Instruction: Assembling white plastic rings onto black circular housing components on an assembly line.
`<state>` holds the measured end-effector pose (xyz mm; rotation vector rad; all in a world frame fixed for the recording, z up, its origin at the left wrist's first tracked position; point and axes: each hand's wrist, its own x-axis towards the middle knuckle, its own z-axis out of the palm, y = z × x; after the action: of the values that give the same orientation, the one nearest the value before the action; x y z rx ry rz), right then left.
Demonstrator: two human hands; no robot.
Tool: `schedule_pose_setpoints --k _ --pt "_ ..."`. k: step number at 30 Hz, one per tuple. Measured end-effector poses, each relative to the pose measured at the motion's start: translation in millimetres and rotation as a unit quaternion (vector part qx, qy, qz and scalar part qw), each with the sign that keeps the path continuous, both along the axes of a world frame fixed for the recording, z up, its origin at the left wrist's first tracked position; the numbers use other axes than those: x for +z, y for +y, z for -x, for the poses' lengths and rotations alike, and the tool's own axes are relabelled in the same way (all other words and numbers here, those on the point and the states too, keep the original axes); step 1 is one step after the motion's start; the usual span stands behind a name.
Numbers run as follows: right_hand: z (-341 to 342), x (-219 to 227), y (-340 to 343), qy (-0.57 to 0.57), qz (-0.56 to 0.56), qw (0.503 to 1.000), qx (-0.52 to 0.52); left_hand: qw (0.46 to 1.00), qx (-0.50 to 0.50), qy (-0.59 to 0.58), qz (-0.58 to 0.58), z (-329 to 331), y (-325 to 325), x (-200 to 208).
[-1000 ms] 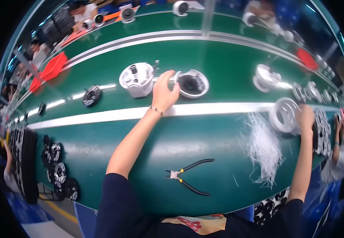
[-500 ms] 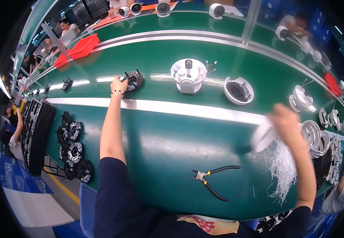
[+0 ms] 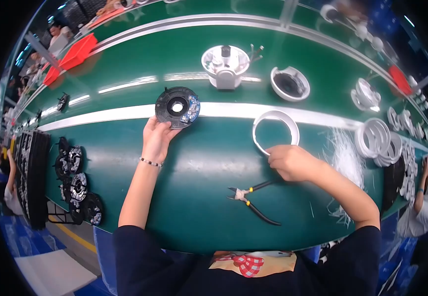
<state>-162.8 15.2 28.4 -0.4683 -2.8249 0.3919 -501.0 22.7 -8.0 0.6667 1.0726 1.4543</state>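
Between the fingers and thumb of my left hand is a round black disc-shaped part, raised off the surface. It has a hole in its middle and a small blue circuit board along its right side. My right hand grips a white plastic ring by its lower edge, holding it up with its opening facing me. Below and between my hands, on the green worktable, lie cutting pliers with black and yellow handles, jaws to the left.
A white camera housing and a white bowl-shaped shell stand on the belt beyond the metal strip. Several black discs lie at left. White plastic strands and stacked white rings are at right. Co-workers sit around the line.
My left hand has lifted the black disc off the belt and brought it nearer, turned toward me. My right hand has carried the white ring leftward from beside the strands. The view has shifted.
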Motion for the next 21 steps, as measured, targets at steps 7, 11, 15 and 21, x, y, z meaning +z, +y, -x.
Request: schedule_pose_setpoints --k 7,11,15,21 --pt "0 15 -20 0.077 -0.036 0.949 -0.302 0.999 -0.042 -0.001 -0.033 -40 -22 -3" --pt "6 3 12 -0.098 0.067 0.935 -0.335 0.995 -0.087 -0.022 -0.051 -64 -26 0" --pt "9 18 21 -0.249 0.094 0.924 -0.276 0.993 -0.104 -0.035 -0.049 -76 -36 -2" --pt "11 30 35 -0.324 0.049 0.916 -0.23 0.991 -0.124 -0.035 -0.029 -83 -37 -3"
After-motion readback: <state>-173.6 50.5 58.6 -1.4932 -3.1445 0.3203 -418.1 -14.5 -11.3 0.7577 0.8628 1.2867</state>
